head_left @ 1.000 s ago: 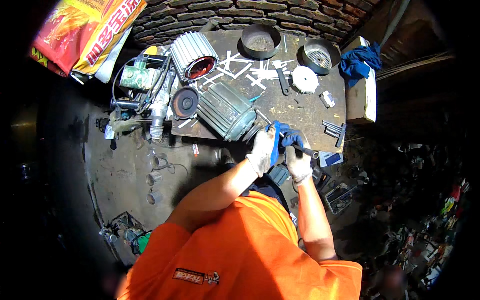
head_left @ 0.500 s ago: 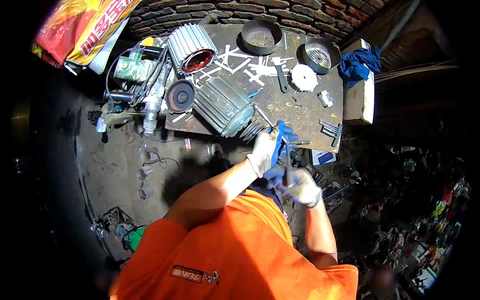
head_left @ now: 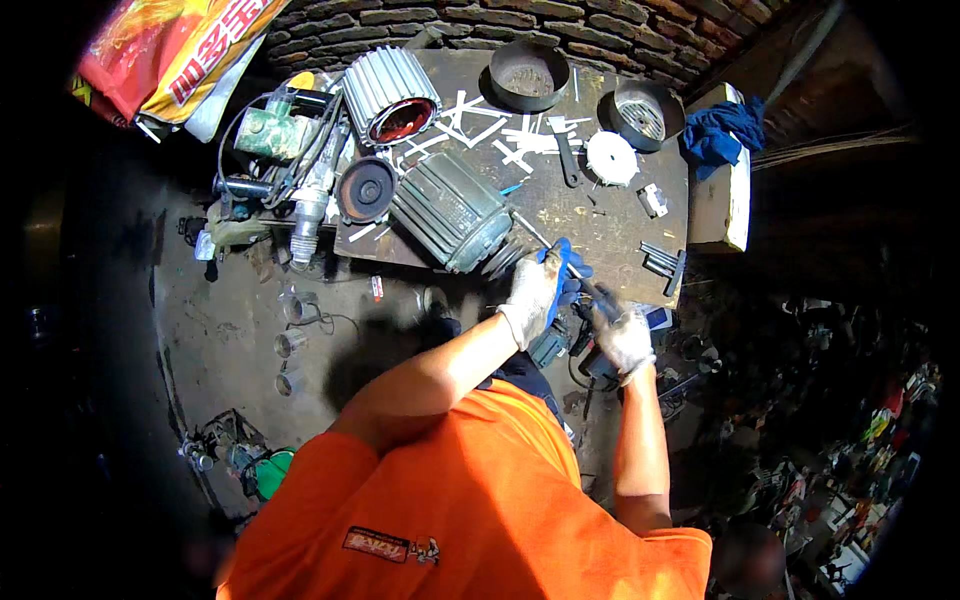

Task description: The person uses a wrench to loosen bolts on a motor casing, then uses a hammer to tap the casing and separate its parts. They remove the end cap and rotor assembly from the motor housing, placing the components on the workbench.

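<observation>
On the workbench, a green-grey ribbed electric motor (head_left: 452, 208) lies on its side, its near end towards me. My left hand (head_left: 535, 295), in a white and blue work glove, is closed round a slim metal rod (head_left: 528, 228). The rod's far tip reaches the motor's near end, beside a dark stepped pulley (head_left: 503, 260) there. To the right, my gloved right hand (head_left: 624, 340) is closed on a dark tool (head_left: 603, 300) at the rod's near end. Motion smears this tool, so its kind is unclear.
A silver ribbed motor housing (head_left: 390, 95), a round dark cover (head_left: 366, 190), white strips (head_left: 515, 160), two metal rings, a white disc (head_left: 611, 158) and a green power tool (head_left: 275, 130) crowd the bench. A T-shaped tool (head_left: 675, 275) lies at its right edge. Clutter covers the floor right.
My right hand has moved up and to the right with the dark tool, towards the bench edge. My left hand stays almost in place on the rod. The motor has not visibly shifted.
</observation>
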`<move>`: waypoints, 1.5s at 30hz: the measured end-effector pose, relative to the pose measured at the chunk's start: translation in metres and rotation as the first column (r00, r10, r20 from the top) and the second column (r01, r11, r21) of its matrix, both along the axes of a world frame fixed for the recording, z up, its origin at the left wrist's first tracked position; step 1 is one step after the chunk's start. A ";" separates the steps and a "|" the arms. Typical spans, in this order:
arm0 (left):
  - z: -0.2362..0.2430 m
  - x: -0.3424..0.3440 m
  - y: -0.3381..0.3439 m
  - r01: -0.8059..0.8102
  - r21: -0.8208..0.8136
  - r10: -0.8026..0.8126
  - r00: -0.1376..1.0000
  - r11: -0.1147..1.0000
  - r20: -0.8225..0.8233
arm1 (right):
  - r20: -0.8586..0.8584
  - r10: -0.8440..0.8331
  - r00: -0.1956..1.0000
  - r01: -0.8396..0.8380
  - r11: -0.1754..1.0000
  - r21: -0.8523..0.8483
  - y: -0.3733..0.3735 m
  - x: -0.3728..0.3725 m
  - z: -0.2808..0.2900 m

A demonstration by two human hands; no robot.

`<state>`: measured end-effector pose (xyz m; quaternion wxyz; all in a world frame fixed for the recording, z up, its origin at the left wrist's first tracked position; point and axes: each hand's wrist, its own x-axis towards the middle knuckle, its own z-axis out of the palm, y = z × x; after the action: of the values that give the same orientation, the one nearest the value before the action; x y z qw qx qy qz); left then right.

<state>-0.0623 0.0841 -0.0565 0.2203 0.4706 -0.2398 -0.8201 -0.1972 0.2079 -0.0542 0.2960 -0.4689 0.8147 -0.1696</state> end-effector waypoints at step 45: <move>-0.009 0.024 -0.042 0.745 -0.350 0.038 0.449 -0.568 0.893 | 0.985 -0.105 -0.139 0.620 0.766 0.169 -0.010 0.033 0.035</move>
<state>-0.0378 0.0422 -0.0651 0.0052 0.1167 -0.9866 -0.1142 -0.1638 0.1980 -0.0189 0.6191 0.0031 0.4103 -0.6696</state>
